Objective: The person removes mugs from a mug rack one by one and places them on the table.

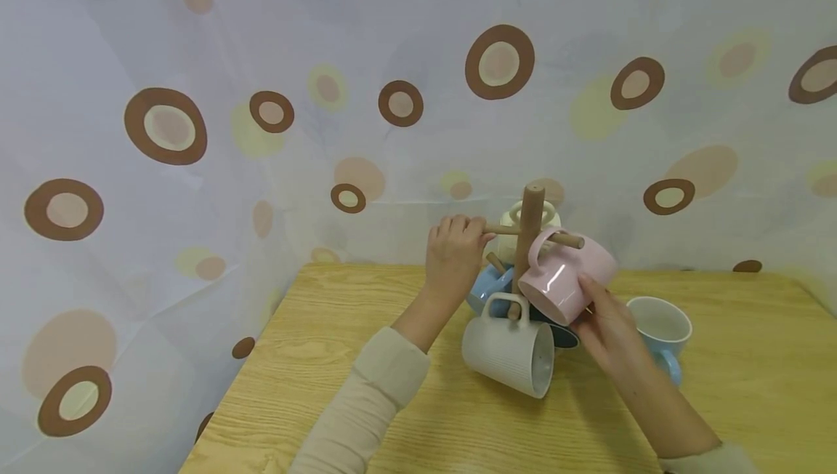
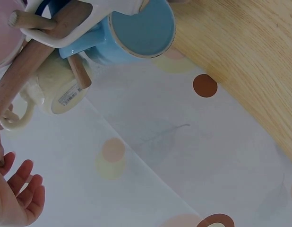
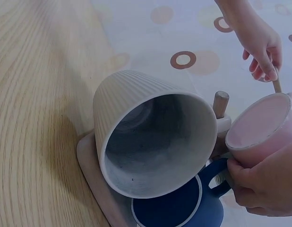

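Note:
A wooden mug tree [image 1: 532, 209] stands toward the back of the table. My left hand [image 1: 454, 252] pinches the end of its upper left peg [image 1: 502, 229] between thumb and fingers. With my right hand [image 1: 608, 325] I hold a pink mug [image 1: 567, 278], thumb on its side and the other fingers underneath. The pink mug tilts, its handle around the upper right peg [image 1: 567, 240]. Below hangs a ribbed white mug [image 1: 503, 350], mouth to the right. A dark blue mug [image 3: 210, 213], partly hidden, is behind it in the right wrist view.
A light blue mug [image 1: 484, 288] hangs at the tree's left, and a cream mug [image 1: 506, 247] behind the post. On the table [image 1: 353, 328], right of the tree, stands another blue mug [image 1: 668, 347] with a pale inside. A patterned sheet [image 1: 418, 38] hangs behind.

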The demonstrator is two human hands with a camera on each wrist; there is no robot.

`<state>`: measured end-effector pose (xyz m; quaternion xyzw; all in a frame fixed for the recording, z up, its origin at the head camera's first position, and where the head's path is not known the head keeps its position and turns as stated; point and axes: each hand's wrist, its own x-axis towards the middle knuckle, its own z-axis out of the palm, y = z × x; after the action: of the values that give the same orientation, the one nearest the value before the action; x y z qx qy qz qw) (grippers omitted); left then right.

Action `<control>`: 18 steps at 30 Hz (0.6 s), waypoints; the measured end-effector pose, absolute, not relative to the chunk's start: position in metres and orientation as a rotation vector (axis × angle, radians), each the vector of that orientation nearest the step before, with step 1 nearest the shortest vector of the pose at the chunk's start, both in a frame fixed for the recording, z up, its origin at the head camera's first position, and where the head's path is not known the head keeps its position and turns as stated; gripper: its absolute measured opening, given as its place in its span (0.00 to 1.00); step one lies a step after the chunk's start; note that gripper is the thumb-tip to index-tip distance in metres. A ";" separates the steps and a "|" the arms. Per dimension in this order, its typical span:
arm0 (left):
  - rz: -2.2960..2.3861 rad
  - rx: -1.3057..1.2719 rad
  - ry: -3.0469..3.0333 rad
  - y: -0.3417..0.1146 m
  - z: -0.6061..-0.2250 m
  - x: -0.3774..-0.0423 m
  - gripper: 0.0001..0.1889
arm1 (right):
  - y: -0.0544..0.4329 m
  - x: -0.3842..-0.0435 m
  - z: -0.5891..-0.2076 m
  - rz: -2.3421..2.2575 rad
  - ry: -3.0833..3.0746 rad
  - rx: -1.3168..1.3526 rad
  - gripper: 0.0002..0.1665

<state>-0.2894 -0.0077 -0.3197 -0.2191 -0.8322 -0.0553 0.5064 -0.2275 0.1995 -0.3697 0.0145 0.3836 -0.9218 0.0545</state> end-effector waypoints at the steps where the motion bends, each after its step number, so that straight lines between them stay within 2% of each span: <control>1: -0.135 -0.527 -2.010 -0.008 -0.319 -0.289 0.11 | 0.199 -0.228 -0.369 -2.791 1.172 0.069 0.19; 7: -0.124 -0.526 -2.000 -0.008 -0.319 -0.289 0.12 | 0.200 -0.229 -0.366 -2.797 1.140 0.183 0.21; 18: -0.120 -0.526 -2.017 -0.008 -0.320 -0.289 0.12 | 0.201 -0.228 -0.365 -2.811 1.147 0.233 0.15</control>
<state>-0.2887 -0.0084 -0.3200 -0.2177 -0.8351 -0.0497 0.5027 -0.2279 0.2012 -0.3647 0.0765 0.3763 -0.9221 0.0480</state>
